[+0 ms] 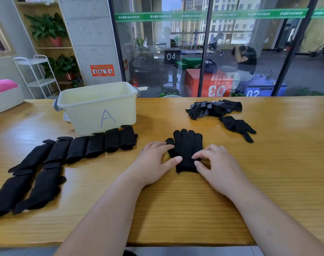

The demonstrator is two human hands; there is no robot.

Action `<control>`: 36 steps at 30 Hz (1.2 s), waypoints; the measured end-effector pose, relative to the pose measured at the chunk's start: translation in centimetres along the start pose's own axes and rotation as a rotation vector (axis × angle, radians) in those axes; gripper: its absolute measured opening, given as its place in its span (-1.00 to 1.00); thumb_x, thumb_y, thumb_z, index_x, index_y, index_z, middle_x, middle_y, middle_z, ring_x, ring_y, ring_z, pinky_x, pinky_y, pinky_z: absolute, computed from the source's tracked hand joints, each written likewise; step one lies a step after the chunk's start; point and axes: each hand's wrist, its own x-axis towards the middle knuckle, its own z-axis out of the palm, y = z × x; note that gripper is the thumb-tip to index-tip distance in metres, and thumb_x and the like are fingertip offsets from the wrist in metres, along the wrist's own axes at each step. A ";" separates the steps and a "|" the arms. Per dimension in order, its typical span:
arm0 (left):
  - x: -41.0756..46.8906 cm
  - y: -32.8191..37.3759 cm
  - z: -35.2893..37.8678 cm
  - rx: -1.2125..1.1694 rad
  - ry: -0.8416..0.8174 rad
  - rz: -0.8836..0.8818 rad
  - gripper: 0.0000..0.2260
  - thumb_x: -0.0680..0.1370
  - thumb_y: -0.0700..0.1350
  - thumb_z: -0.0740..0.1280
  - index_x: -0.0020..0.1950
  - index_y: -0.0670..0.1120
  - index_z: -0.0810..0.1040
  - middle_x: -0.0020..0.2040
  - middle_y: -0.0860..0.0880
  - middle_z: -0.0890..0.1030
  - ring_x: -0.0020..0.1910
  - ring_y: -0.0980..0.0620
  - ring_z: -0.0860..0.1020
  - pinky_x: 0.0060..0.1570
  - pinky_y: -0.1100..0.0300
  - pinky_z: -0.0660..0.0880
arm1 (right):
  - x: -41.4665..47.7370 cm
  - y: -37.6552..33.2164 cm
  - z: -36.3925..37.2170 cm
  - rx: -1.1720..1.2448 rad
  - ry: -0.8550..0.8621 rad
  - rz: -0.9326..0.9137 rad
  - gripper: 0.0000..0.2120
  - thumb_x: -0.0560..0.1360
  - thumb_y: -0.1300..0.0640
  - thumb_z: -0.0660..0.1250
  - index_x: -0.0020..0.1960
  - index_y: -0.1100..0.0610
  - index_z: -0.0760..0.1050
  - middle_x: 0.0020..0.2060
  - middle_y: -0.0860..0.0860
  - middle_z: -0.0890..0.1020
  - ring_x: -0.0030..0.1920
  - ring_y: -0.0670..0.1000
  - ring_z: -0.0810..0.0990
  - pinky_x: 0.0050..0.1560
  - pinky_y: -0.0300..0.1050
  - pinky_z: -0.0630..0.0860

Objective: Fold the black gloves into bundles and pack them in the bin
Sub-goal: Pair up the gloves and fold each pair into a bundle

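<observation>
Slippage is what I'd watch here, tbh. The black glove (187, 146) lies flat on the tabletop (268, 172) at 12 o'clock from your wrists, fingers pointing away. Your left hand (155, 159) and right hand (217, 163) just press on its cuff end, grip loose, nothing pinched as far as I can see. Roll with uneven pressure and it'll probably skew or spring open. The bin (83, 109) at 10 o'clock has bundles (94, 146) lined up in front, so a careless reach could knock them.
</observation>
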 end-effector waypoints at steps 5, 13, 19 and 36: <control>0.1 0.1 0.1 0.074 0.006 -0.002 -0.29 0.58 0.41 0.31 0.64 0.10 0.37 0.64 0.11 0.31 0.66 0.03 0.12 0.64 -0.11 0.16 | 0.0 -0.3 -0.4 0.031 -0.060 0.051 -0.69 0.62 -0.12 0.37 0.35 -0.26 0.55 0.19 -0.28 0.47 0.30 -0.13 0.36 0.33 -0.04 0.45; 0.0 0.8 0.2 0.080 -0.033 0.053 -0.27 0.56 0.45 0.29 0.66 0.16 0.33 0.69 0.21 0.19 0.69 0.11 0.00 0.67 -0.13 0.07 | 0.0 -1.1 -0.4 -0.105 -0.207 0.095 -0.47 0.66 -0.19 0.13 0.62 -0.18 0.32 0.63 -0.20 0.27 0.63 -0.04 0.12 0.61 0.11 0.17; 0.4 0.8 0.6 0.082 -0.041 0.042 -0.18 0.51 0.51 0.29 0.68 0.11 0.31 0.69 0.19 0.21 0.70 0.10 0.00 0.68 -0.13 0.05 | 2.5 -1.1 -0.1 -0.192 -0.277 0.047 -0.39 0.73 -0.25 0.01 0.73 -0.10 0.05 0.73 -0.08 0.00 0.71 0.03 -0.07 0.68 0.14 0.03; 0.5 0.7 -0.4 -0.118 0.044 -0.005 -0.26 0.63 0.24 0.37 0.72 0.03 0.18 0.65 0.10 0.31 0.68 0.10 0.11 0.62 0.08 0.15 | 8.0 -3.8 2.3 -0.263 -0.296 0.117 -0.33 0.73 -0.29 -0.08 0.74 0.01 -0.02 0.73 0.08 -0.07 0.71 0.17 -0.14 0.69 0.19 -0.02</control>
